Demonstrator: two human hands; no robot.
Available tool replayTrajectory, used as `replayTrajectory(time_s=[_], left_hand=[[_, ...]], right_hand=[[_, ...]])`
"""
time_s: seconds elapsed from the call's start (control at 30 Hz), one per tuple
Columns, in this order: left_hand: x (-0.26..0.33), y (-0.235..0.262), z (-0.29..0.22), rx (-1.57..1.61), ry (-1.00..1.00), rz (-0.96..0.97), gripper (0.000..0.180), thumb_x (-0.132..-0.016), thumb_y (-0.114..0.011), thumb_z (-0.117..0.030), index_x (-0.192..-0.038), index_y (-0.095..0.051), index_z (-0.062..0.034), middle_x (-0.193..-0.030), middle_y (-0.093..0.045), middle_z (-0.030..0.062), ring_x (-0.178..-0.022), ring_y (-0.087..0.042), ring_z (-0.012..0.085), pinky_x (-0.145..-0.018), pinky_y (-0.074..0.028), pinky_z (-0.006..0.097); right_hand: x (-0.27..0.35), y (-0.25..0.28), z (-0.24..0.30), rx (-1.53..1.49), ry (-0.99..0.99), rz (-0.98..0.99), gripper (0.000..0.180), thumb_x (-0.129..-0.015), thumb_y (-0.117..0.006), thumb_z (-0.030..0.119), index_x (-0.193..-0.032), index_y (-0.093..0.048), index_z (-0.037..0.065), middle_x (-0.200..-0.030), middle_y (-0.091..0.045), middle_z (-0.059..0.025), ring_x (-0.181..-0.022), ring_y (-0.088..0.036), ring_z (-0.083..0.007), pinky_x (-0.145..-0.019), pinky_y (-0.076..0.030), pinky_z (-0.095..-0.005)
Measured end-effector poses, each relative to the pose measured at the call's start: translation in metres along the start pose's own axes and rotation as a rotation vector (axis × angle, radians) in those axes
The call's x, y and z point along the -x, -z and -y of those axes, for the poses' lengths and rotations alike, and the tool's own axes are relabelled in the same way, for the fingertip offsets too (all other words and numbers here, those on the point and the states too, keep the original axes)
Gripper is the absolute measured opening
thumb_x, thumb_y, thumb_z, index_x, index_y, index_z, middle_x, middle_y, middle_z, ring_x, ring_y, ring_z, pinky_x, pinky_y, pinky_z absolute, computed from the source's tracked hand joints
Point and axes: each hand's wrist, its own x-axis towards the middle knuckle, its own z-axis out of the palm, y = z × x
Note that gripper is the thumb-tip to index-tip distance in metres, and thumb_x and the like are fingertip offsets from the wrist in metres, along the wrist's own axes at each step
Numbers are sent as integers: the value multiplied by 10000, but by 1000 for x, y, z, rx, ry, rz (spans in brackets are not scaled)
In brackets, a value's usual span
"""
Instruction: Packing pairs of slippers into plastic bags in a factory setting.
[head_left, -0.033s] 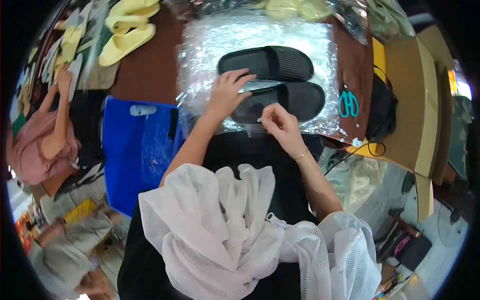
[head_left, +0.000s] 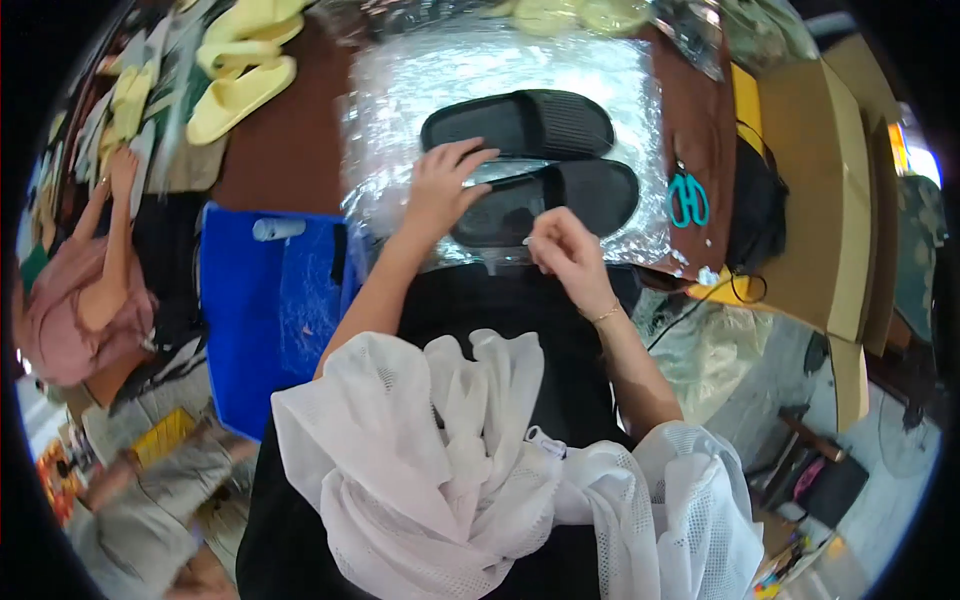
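Two black slide slippers lie side by side on a stack of shiny clear plastic bags [head_left: 385,130], toes toward the right. Over the left ends of the far slipper [head_left: 570,125] and the near slipper [head_left: 600,195] is my left hand [head_left: 437,195], open, fingers spread; whether it touches them I cannot tell. At the near slipper's front edge my right hand [head_left: 568,255] is closed with its fingers curled in a pinch. A tiny whitish bit shows at its fingertips, too small to name.
Turquoise-handled scissors [head_left: 688,200] lie right of the bags on the brown table [head_left: 290,150]. Yellow slippers [head_left: 240,100] lie at the far left. A blue bin [head_left: 255,320] stands left of my lap, an open cardboard box [head_left: 805,190] on the right. Another person's hand [head_left: 122,170] is at the left.
The whole scene has shifted slightly left in the picture. Both hands keep nearly the same place and pose relative to the slippers.
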Motion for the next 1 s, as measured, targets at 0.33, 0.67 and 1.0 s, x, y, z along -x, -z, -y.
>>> replayTrajectory(time_s=[0.33, 0.67, 1.0], left_hand=[[-8, 7, -4, -33, -3, 95, 479, -792, -636, -217, -1256, -519, -212, -1308, -475, 21, -1174, -430, 256, -979, -291, 411], [-9, 9, -9, -27, 24, 137, 456, -823, -596, -272, -1266, -510, -206, -1324, -462, 24, -1209, -403, 257, -1015, -249, 409], [-9, 4, -4, -30, -25, 78, 494, -750, -671, -192, -1225, -537, -191, -1260, -507, 52, -1142, -459, 276, -958, -335, 406]], right_hand=[[118, 156, -95, 66, -23, -1093, 66, -900, -497, 116, -862, -503, 62, -594, -490, 8, -458, -406, -52, -401, -312, -195], [115, 202, -100, 590, -266, -1195, 181, -827, -612, 215, -891, -563, 54, -651, -627, -98, -560, -603, -197, -537, -458, -327], [109, 179, -69, 936, -322, -1260, 202, -852, -596, 287, -963, -540, 128, -713, -623, -129, -690, -627, -314, -595, -464, -407]])
